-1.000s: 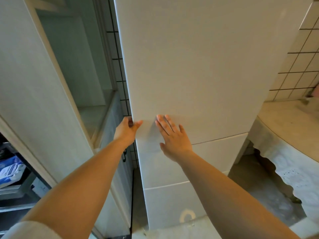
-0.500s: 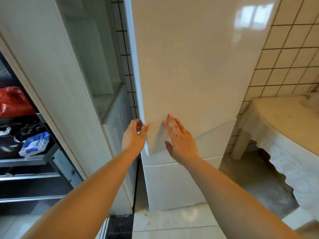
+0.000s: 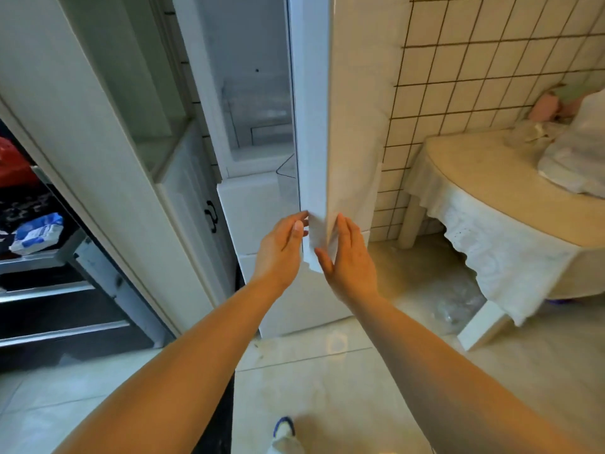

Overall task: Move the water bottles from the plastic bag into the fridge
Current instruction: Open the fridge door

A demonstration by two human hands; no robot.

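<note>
Early stage: fridge door (image 3: pixel 330 126) swung partly open, left hand (image 3: pixel 281 247) & right hand (image 3: pixel 348 260) w/ fingers straight flat against its lower edge, holding nothing; no bottles moved yet, plastic bag (image 3: pixel 576 155) on table (image 3: pixel 474 178) well right of hands.

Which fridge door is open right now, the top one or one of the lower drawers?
The tall upper door, swung out edge-on with both hands at its bottom corner. The two lower drawer fronts sit flush and closed.

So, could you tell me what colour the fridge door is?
White, seen in the head view: fridge door.
</note>
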